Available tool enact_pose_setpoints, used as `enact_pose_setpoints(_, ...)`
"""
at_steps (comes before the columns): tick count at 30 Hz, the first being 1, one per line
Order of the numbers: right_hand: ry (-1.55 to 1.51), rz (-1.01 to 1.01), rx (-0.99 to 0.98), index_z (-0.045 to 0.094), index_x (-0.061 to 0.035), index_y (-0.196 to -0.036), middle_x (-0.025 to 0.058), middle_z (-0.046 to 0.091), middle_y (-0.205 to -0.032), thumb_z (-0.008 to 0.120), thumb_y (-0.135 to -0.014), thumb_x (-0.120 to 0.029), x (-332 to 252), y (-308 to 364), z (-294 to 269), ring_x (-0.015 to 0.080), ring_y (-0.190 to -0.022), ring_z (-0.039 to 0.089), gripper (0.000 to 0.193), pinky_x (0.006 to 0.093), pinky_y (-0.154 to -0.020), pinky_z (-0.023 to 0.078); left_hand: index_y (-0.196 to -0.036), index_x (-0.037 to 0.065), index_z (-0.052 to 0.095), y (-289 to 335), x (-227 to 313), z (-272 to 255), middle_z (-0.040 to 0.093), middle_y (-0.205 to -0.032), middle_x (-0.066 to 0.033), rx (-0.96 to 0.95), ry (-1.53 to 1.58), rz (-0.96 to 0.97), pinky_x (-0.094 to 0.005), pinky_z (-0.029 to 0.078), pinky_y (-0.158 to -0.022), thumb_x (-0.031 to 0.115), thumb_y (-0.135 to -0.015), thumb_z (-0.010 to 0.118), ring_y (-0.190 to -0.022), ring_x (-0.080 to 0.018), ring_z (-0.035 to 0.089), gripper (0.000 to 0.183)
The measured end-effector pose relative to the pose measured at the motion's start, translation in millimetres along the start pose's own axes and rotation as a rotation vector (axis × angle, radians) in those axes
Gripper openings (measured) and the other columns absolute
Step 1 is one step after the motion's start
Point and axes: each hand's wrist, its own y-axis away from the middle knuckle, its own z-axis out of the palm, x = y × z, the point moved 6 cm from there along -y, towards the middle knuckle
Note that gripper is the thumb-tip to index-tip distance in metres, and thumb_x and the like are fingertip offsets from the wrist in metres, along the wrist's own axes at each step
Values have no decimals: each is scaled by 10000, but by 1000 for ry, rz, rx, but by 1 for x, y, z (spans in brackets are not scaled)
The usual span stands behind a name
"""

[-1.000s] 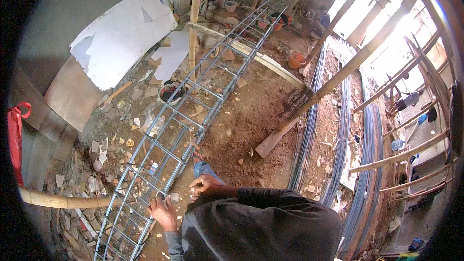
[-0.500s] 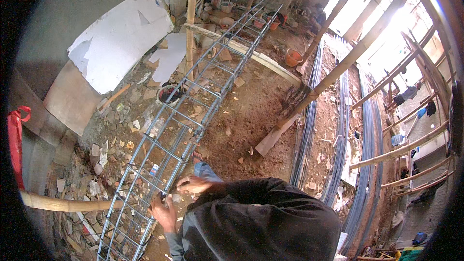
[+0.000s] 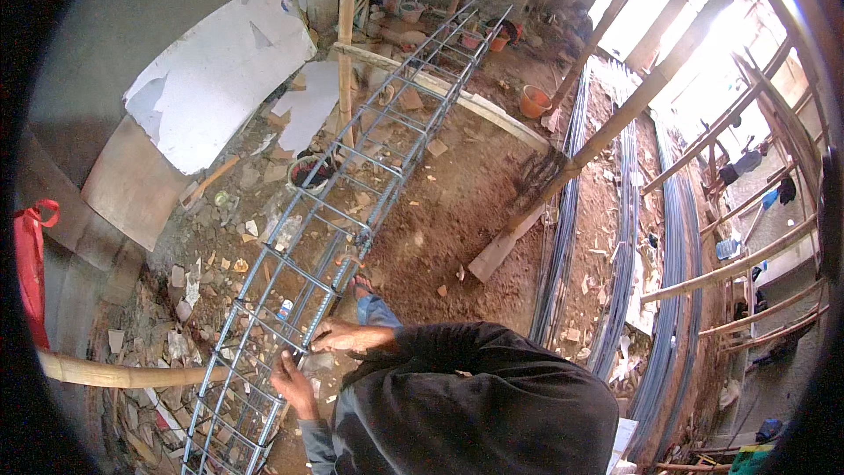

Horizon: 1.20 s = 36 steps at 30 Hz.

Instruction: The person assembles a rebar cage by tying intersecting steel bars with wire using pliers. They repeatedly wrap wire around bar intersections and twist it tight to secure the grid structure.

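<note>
A long rebar cage (image 3: 338, 277) of steel bars with square ties slants from the lower left to the far end of the ground. My left hand (image 3: 294, 385) is at its near-side bars, low in the picture, with fingers drawn together. Just above and to the right, my right hand (image 3: 352, 336) is curled beside the same edge, fingertips close to the bar. A small dark piece shows between the two hands, too small to name. Whatever the fingers pinch is hidden. Dark clothing on my body covers the lower middle.
A bamboo pole (image 3: 132, 374) runs under the cage from the left. An upright bamboo post (image 3: 345, 53) stands behind it. Bundles of steel bars (image 3: 620, 255) lie to the right. Rubble, a bucket (image 3: 310, 173), an orange bucket (image 3: 534, 102) and a white sheet (image 3: 224, 70) are around.
My right hand has shifted slightly left, nearer the bar. The fingers of my left hand have come closer together. The rebar cage stays in place.
</note>
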Motion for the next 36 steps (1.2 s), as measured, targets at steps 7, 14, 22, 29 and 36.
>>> enact_pose_setpoints(7,-69,94,15,816,-42,-1072,29,741,-823,842,-860,-251,-24,8,3,135,-724,642,299,337,-622,495,-1102,-103,731,8,3,-4,761,-1013,-155,-15,98,-94,-374,562,-881,173,-1084,616,-956,-216,703,300)
enact_pose_setpoints(14,395,48,101,822,-99,-1097,54,769,-907,805,-959,-349,-44,20,-4,146,-766,662,286,322,-627,508,-1049,-40,770,10,16,-8,745,-953,-175,-11,-210,-4,-429,529,-821,129,-1033,678,-891,-252,686,193)
enact_pose_setpoints(22,-422,334,92,743,-3,-1234,41,742,-857,667,-1067,-154,-19,42,8,59,-609,595,238,214,-484,475,-1005,16,777,19,36,-7,747,-965,-174,31,-205,173,-448,504,-888,151,-985,728,-929,-357,690,145)
enact_pose_setpoints(29,-432,401,69,718,23,-1221,101,765,-1040,710,-1031,-95,-33,44,14,115,-782,646,224,252,-666,546,-959,-15,761,21,39,-9,726,-909,-154,66,-253,167,-420,510,-829,150,-980,741,-858,-310,682,168)
enact_pose_setpoints(36,-505,402,99,724,-8,-1164,44,705,-871,731,-1020,-137,-46,49,17,101,-607,586,193,273,-544,519,-964,40,708,25,42,1,668,-933,-147,62,-373,354,-454,488,-820,117,-917,802,-897,-363,620,130)
